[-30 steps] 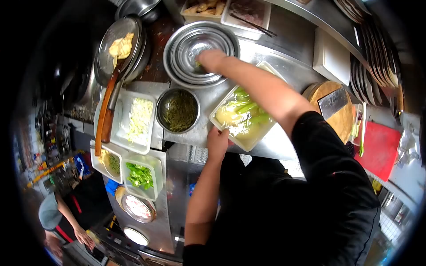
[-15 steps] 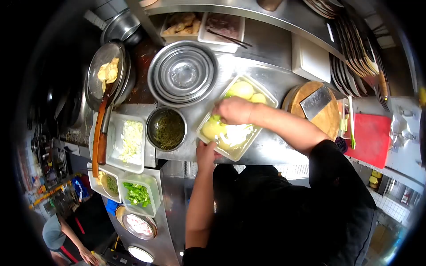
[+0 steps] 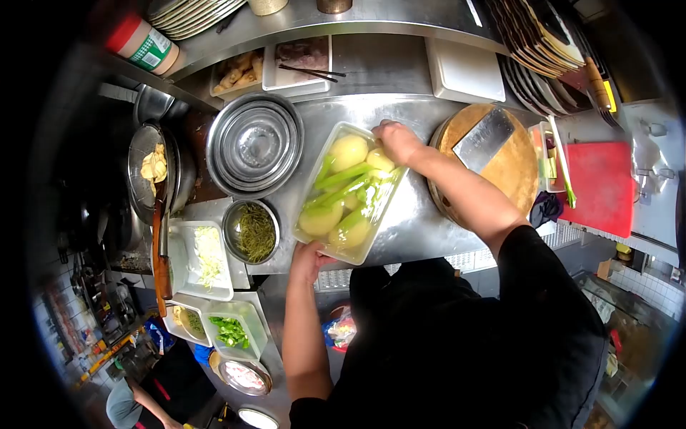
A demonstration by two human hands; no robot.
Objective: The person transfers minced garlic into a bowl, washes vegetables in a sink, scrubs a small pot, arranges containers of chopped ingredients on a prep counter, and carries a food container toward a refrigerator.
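The steel tabletop (image 3: 414,232) is shining in front of me, and a metal shelf (image 3: 400,27) is running above its far side. Both my hands are gripping the plastic tub (image 3: 354,257), which is lying between the bowls and the chopping block. My left hand (image 3: 307,261) is closing on its near left corner, fingers partly hidden; my right hand (image 3: 398,144) is holding the rim at the far right corner. Half a second ago the right hand was reaching inside; now it is gripping the outside edge. I am judging that this is giving me control of the whole tub, not only its contents. Inside, yellowish round pieces (image 3: 350,152) and green stalks (image 3: 346,187) are lying in what seems liquid, so a strong tilt is risking a spill. The near end is coming close to the tabletop's front edge; whether the tub is resting or slightly lifted, I cannot tell. On the left, nested steel bowls (image 3: 256,146) and a small pot (image 3: 251,232) are leaving little room. On the right, a wider strip of steel is showing before the wooden chopping block (image 3: 514,168), where a cleaver (image 3: 484,139) is lying flat.
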